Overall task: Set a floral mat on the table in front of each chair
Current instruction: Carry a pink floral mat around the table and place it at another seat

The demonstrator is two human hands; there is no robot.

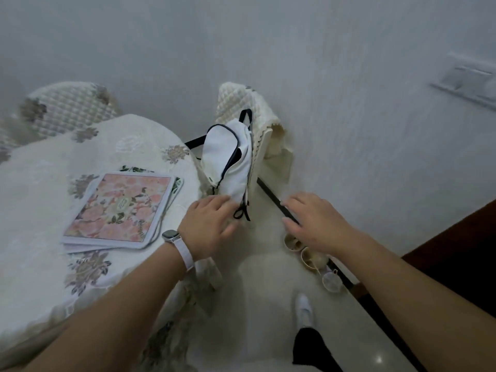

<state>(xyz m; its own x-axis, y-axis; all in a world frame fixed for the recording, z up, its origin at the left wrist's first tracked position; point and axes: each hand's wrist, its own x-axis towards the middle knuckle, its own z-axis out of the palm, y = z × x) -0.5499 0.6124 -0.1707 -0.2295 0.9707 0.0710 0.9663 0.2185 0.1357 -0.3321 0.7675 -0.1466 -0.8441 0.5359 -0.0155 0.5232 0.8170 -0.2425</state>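
Note:
A stack of pink floral mats (pixel 122 209) lies on the round table (pixel 35 200), which wears a cream embroidered cloth. My left hand (pixel 208 228), with a watch on the wrist, hovers off the table's right edge, fingers spread and touching the bottom of a white backpack (pixel 228 162). The backpack hangs on a chair (pixel 257 122) with a cream quilted cover. My right hand (pixel 314 222) is open to the right of the chair, palm down, holding nothing. A second covered chair (pixel 69 106) stands behind the table at the far left.
Several cream cups (pixel 308 253) and a clear cup (pixel 332 281) sit on the floor along the wall's dark baseboard (pixel 273 198). A dark wooden piece (pixel 461 253) is at the right. My white shoe (pixel 303 308) is on the pale floor below.

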